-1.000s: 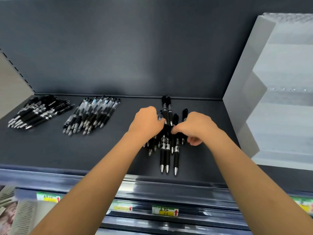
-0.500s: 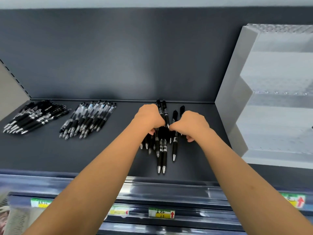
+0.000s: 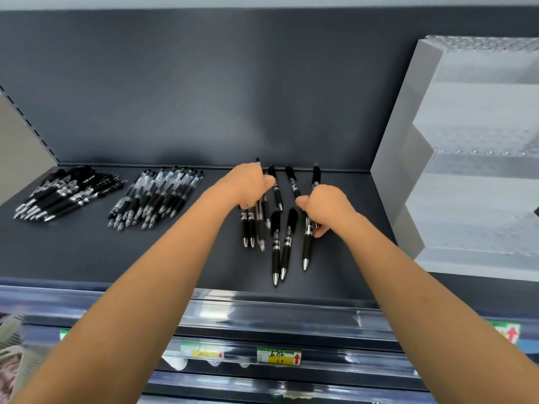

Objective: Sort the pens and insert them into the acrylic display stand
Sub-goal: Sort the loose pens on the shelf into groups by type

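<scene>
Price labels (image 3: 278, 356) line the rail below the shelf (image 3: 116, 258) front edge. Two loose pens (image 3: 276, 255) lie mid-shelf. The right hand (image 3: 326, 209) clenches one pen (image 3: 306, 246); the left hand (image 3: 250, 185) grasps a pen bundle (image 3: 251, 228). Two sorted piles (image 3: 157, 196) lie near the left rear corner. The acrylic display stand (image 3: 472, 199) occupies the right edge.

A single camera sat on the person's head, just in front of the shelf (image 3: 73, 252) and close above its front edge, facing forward and down toward its back wall (image 3: 204, 97).
</scene>
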A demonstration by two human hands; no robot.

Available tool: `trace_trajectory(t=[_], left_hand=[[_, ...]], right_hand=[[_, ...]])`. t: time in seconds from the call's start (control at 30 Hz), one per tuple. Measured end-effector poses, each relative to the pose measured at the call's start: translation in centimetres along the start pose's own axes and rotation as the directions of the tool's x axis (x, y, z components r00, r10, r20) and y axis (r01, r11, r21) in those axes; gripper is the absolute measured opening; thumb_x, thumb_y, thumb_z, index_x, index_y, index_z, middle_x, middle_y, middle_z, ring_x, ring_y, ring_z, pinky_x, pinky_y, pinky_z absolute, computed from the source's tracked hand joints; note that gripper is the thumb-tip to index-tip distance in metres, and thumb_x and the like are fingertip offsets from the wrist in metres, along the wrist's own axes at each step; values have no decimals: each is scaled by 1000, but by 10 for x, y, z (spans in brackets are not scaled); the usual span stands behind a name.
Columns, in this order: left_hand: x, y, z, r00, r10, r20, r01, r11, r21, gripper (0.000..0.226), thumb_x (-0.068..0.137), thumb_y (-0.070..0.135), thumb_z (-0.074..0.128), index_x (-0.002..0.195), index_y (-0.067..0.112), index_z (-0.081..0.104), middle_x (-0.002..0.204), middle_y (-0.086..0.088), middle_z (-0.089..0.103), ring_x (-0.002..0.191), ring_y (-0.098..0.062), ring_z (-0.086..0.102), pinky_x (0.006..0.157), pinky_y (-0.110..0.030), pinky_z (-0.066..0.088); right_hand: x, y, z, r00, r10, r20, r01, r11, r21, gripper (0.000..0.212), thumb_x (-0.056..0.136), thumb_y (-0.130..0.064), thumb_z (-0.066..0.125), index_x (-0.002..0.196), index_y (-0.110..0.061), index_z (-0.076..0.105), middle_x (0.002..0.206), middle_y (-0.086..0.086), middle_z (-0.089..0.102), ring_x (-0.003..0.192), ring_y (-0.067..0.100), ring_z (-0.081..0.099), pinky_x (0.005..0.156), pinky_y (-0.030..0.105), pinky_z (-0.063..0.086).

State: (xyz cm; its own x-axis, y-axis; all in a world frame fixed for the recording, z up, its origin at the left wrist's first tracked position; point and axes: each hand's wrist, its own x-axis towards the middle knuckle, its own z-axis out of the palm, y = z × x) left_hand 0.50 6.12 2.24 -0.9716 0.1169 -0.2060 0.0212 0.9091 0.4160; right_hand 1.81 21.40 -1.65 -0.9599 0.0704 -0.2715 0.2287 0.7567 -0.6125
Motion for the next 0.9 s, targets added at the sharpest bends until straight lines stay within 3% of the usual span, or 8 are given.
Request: trace_trajectory(t=[0.13, 0.3, 0.43, 0.5, 0.6, 0.67, 0.77, 0.9], left_hand=[[-5, 1, -2, 997, 79, 9, -65, 875, -480, 27, 95, 18, 39, 71, 8, 45, 60, -6, 37, 35, -13, 35, 39, -16, 27], [-16, 25, 20, 988, 100, -114, -149, 781, -606, 35, 97, 23, 42, 62, 15, 39, 49, 2, 45, 40, -13, 43, 45, -21, 35], [-17, 5, 25, 919, 173, -354, -224, 969, -108, 23, 99, 22, 38, 85, 8, 49, 79, -3, 52, 68, -21, 51, 59, -34, 39], [-21, -10, 19, 871, 305, -387, -232, 947, 224, 20, 100, 18, 34, 106, 4, 47, 90, -8, 48, 71, -25, 45, 60, -38, 38], [-23, -38, 3, 836, 360, -415, -248, 921, 300, 27, 102, 29, 30, 104, 7, 46, 87, -3, 52, 67, -23, 44, 53, -34, 30], [-23, -58, -12, 861, 245, -445, -285, 958, -24, 35, 102, 39, 29, 86, 11, 45, 71, -1, 56, 65, -23, 52, 54, -37, 35], [-21, -91, -34, 922, 201, -330, -346, 809, -475, 41, 100, 44, 38, 88, 6, 49, 62, -1, 56, 59, -21, 55, 62, -40, 44], [-8, -149, -65, 953, 270, -135, -280, 621, -732, 33, 99, 36, 48, 86, 7, 54, 52, -1, 47, 48, -18, 44, 46, -26, 34]], right_hand=[[-10, 1, -13, 1000, -11, -9, 14, 799, 601, 21, 96, -17, 46, 79, -5, 47, 68, 19, 60, 43, 22, 62, 41, 27, 51], [-21, -27, 10, 998, 22, -64, 38, 606, 795, 38, 86, -32, 50, 94, 3, 63, 88, 24, 70, 75, 38, 70, 61, 51, 59], [-27, -46, 28, 996, 30, 84, -88, 434, 896, 35, 97, -30, 41, 105, -3, 62, 78, 16, 66, 57, 28, 64, 43, 31, 50], [-31, -59, 36, 994, 9, 112, -103, 477, 873, 44, 100, -40, 38, 103, -4, 63, 68, 12, 64, 47, 22, 59, 39, 24, 45], [-37, -83, 50, 997, -60, 48, -5, 580, 815, 66, 100, -57, 26, 84, -5, 64, 50, 10, 55, 35, 18, 49, 37, 21, 39], [-36, -99, 60, 995, -102, 17, 45, 578, 815, 70, 98, -60, 25, 75, -5, 62, 48, 10, 52, 34, 18, 47, 36, 21, 38], [-35, -128, 77, 992, -123, 5, 60, 519, 853, 67, 95, -61, 35, 71, -4, 61, 47, 5, 54, 33, 15, 48, 34, 19, 39], [-28, -168, 108, 991, -133, 16, 39, 399, 916, 59, 94, -53, 48, 78, 1, 65, 56, 9, 62, 39, 17, 52, 36, 22, 42]])
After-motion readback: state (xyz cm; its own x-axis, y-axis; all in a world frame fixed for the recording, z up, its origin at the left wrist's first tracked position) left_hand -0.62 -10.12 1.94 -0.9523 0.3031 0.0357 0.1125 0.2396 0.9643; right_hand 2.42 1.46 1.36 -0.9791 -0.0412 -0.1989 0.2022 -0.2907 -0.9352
